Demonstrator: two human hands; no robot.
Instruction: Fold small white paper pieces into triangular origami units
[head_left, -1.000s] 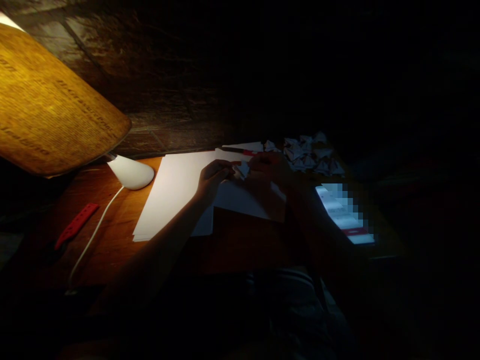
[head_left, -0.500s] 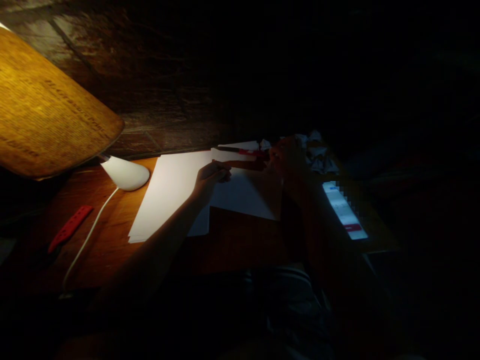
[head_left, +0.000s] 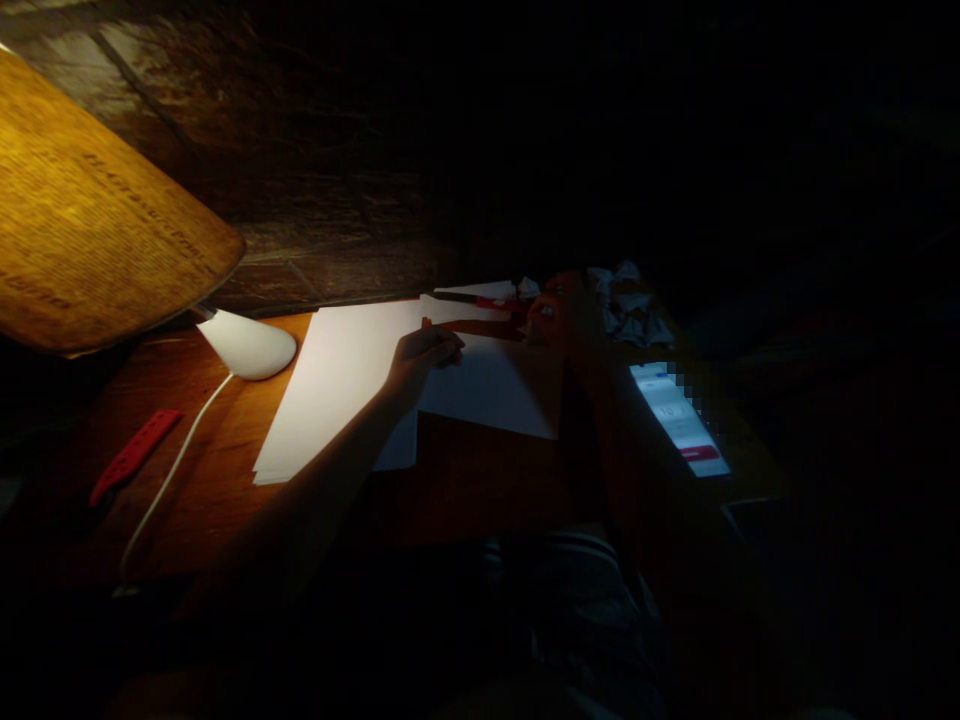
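My left hand is closed over a white sheet of paper. A small orange tip sticks up behind its knuckles; what the fingers hold is hidden. Farther right, in deep shadow, my right hand has its fingers curled at the sheet's far right corner. Something pale shows by those fingers, too dark to name. A dark-bladed tool with a red handle lies just left of my right hand. White crumpled or folded paper pieces lie beyond it to the right.
A stack of white paper lies left of the sheet. The white lamp base, its cord and a red-handled tool are at the left. A large lit lampshade overhangs there. A lit phone lies at the right.
My right hand has shifted slightly, and its fingers sit a little lower and farther left. The left hand stays nearly in place. The whole view has moved a little.
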